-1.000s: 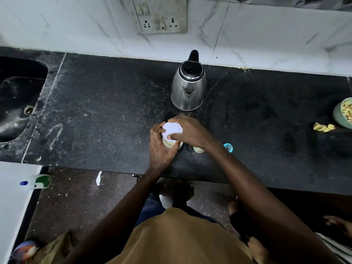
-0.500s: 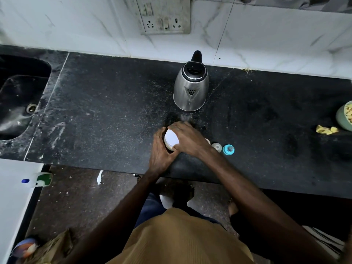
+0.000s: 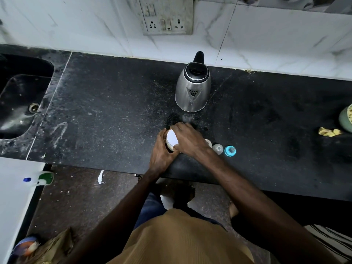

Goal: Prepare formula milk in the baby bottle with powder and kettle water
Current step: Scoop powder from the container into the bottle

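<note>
While left hand [image 3: 161, 150] grips the jar [image 3: 171, 139] — right hand [image 3: 189, 142] curls over it

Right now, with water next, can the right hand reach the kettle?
Probably yes, once freed: the right hand grips the jar, and only bare counter lies before the kettle.

On the black counter [image 3: 104, 111] the left hand [image 3: 162, 155] grips the side of a powder tub [image 3: 172, 139] with a white lid, and the right hand [image 3: 187, 140] curls over that lid. A steel kettle [image 3: 192, 92] stands just beyond them. To their right, a clear cap [image 3: 217, 149] and a blue teat ring [image 3: 230, 151] sit side by side.
</note>
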